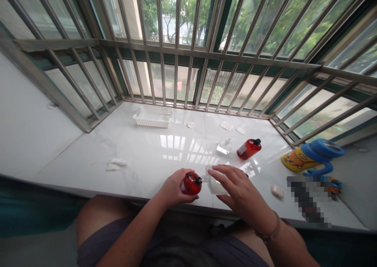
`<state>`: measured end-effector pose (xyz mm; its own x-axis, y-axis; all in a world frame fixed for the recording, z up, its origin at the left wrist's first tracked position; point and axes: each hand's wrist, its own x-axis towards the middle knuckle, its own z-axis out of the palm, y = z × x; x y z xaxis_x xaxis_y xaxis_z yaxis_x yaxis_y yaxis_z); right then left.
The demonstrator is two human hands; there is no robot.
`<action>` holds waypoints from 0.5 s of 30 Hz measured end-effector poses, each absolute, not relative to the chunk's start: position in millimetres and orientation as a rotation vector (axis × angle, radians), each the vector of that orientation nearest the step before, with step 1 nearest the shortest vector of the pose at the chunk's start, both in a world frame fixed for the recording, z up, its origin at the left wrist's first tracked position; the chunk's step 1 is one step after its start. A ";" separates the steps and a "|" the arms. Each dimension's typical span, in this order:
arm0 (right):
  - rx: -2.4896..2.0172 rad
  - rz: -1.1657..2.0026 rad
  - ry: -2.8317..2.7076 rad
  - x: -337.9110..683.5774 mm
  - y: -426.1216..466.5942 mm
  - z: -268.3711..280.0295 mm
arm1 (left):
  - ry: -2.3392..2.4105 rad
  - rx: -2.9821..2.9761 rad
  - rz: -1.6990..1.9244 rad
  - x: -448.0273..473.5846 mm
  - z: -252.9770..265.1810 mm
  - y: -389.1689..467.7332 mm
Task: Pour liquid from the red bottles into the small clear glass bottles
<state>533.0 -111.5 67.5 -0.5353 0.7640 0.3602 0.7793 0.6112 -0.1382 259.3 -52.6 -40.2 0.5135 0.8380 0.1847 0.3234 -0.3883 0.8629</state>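
My left hand (173, 187) is wrapped round a red bottle (193, 185) near the front edge of the white counter. The black top of that bottle points to the right. In my right hand (239, 187) is a clear bottle (217, 187), tipped on its side with its neck facing left. The neck lies right by the red bottle's black top; whether they touch I cannot tell. My right fingers cover part of the clear bottle. A small black piece (246, 175) peeks out behind them.
Farther back stand a clear pump bottle (224, 147) and another red bottle (247, 149). A white basket (153, 119) is at the back left. Crumpled tissue (116, 164) lies on the left. To the right are a blue-yellow cup (306, 157) and a pale lump (277, 191). Window bars (176, 53) rise behind.
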 end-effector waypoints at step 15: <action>-1.211 -0.125 -2.459 534.4 -111.2 66.8 | 0.947 1.929 0.813 258.8 -39.3 -51.0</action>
